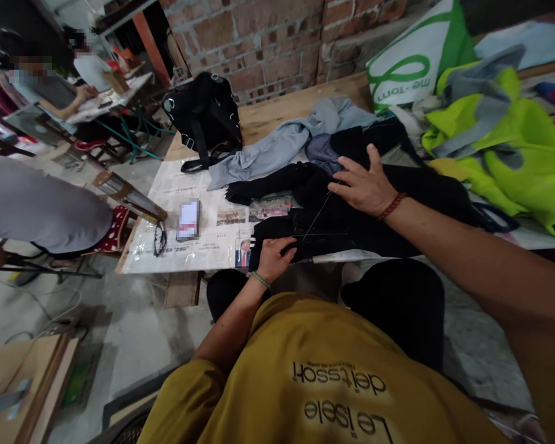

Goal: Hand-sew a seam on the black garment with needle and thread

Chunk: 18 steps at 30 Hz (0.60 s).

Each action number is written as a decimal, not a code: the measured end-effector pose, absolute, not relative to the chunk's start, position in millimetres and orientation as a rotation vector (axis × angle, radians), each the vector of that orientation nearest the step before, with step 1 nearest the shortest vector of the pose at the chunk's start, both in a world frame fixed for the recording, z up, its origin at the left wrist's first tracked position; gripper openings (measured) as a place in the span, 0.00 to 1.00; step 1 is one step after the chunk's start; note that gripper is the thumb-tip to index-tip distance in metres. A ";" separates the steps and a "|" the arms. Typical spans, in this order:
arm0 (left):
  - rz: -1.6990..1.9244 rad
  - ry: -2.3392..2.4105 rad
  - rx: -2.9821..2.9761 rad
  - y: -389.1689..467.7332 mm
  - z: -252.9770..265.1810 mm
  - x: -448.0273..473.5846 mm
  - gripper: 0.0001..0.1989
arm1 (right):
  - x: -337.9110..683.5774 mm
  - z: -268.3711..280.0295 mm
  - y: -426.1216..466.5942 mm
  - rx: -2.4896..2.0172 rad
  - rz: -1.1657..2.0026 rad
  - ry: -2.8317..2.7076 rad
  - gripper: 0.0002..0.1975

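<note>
A black garment (374, 213) is spread across the near part of the table, with a pale thread line along its near part. My left hand (272, 256), wearing a green bracelet, is closed on the garment's near left edge, thumb and index finger together. Above the cloth, my right hand (367, 185), with a red bracelet, has its outer fingers spread. A taut white thread (317, 216) runs from its lower fingertips down to the cloth near my left hand. Whether a needle is between those fingertips, I cannot make out.
Newspaper under clear plastic covers the table (203, 256), where a phone (188, 219) lies. Behind are a black bag (208, 114), grey cloth (268, 148) and a green-white bag (411, 68). Yellow-green clothing (504, 135) is heaped right. People sit at left.
</note>
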<state>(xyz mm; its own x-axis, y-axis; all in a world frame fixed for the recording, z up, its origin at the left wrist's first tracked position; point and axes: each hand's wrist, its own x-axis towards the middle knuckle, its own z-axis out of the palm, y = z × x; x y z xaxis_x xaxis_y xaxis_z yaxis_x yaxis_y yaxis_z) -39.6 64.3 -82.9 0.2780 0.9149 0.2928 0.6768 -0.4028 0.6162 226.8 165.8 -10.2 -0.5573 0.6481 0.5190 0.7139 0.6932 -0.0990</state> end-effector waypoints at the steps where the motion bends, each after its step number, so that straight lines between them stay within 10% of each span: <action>1: 0.876 1.444 2.177 64.2 -82.8 -39.6 0.11 | 228.4 -10.4 168.5 -1.040 -0.198 -2.383 0.09; 18: 0.897 1.454 2.184 64.0 -85.9 -40.0 0.13 | 157.9 -42.4 91.8 -0.996 0.152 -2.126 0.10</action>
